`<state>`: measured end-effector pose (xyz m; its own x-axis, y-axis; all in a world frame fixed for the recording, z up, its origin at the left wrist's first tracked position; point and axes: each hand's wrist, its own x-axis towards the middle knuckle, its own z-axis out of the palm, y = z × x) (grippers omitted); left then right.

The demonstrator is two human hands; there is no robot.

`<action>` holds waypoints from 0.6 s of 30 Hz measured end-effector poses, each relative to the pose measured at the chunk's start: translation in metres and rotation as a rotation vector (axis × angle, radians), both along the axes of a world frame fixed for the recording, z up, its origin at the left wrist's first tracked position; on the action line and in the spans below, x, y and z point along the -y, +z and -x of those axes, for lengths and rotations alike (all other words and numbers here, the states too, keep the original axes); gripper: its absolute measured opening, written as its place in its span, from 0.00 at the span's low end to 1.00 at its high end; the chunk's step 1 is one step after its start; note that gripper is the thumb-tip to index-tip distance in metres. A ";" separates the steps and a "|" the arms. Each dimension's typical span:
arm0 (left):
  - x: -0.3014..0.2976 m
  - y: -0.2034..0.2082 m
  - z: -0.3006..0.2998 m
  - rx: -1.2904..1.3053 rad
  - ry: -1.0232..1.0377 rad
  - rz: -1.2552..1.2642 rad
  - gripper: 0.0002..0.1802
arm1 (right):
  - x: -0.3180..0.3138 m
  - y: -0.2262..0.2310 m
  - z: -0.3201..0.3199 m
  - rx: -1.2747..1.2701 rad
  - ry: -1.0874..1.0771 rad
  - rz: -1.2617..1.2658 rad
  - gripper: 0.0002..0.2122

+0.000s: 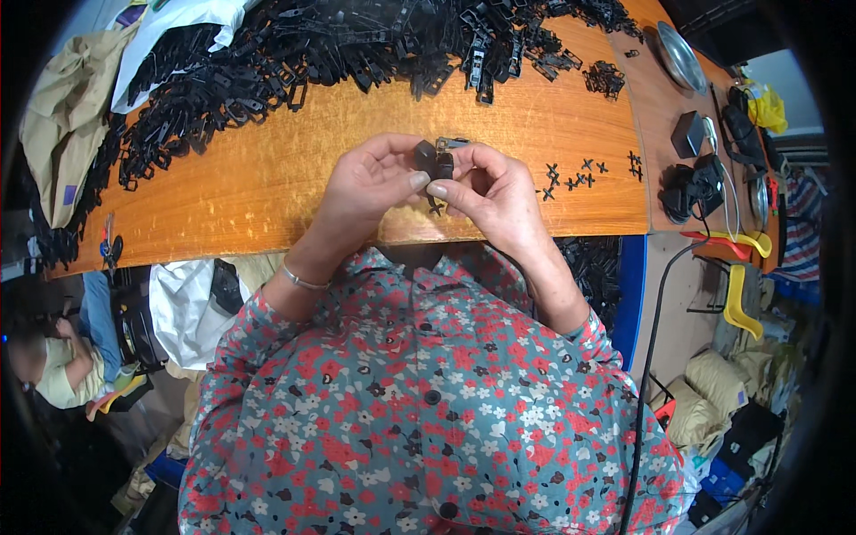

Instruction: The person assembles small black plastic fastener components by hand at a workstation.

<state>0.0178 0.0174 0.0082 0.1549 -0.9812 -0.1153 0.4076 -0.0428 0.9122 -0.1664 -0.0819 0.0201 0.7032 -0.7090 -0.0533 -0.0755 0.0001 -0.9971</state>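
My left hand [370,183] and my right hand [490,192] meet over the near edge of an orange wooden table [267,169]. Both pinch one small black plastic part [434,162] between thumbs and fingertips. A grey metal piece sticks up behind it at my right fingers. Just below the hands a tiny black cross-shaped piece [435,208] lies on the wood. A thin silver bangle [301,279] circles my left wrist.
A big heap of black plastic parts [339,45] covers the far side of the table. Several small black cross pieces [580,174] lie to the right. A metal plate [682,55], a black box and cables sit further right. Another person sits low at the left [53,357].
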 end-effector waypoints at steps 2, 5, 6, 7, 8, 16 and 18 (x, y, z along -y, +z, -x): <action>-0.002 0.001 0.001 0.015 0.006 -0.002 0.22 | -0.001 -0.003 0.000 -0.040 0.001 0.035 0.11; -0.004 -0.002 0.002 0.034 0.022 0.004 0.21 | -0.002 -0.006 0.001 -0.062 0.008 0.200 0.12; -0.005 -0.002 0.002 0.038 0.034 0.010 0.21 | -0.004 -0.004 0.002 -0.144 0.004 0.247 0.12; -0.005 -0.001 0.004 0.038 0.036 0.012 0.21 | -0.005 -0.003 0.002 -0.226 0.000 0.294 0.13; -0.006 0.001 0.007 0.057 0.052 0.025 0.21 | -0.005 0.000 0.002 -0.226 0.001 0.296 0.13; -0.010 0.010 0.021 0.144 0.098 0.073 0.19 | -0.012 0.016 -0.001 -0.273 -0.050 0.591 0.14; -0.013 0.018 0.028 0.179 0.091 0.085 0.19 | -0.015 0.013 -0.002 -0.271 -0.077 0.650 0.14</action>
<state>-0.0105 0.0303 0.0266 0.2542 -0.9671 0.0050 0.2370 0.0673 0.9692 -0.1643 -0.0667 0.0332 0.6719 -0.7035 0.2317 -0.3443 -0.5736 -0.7432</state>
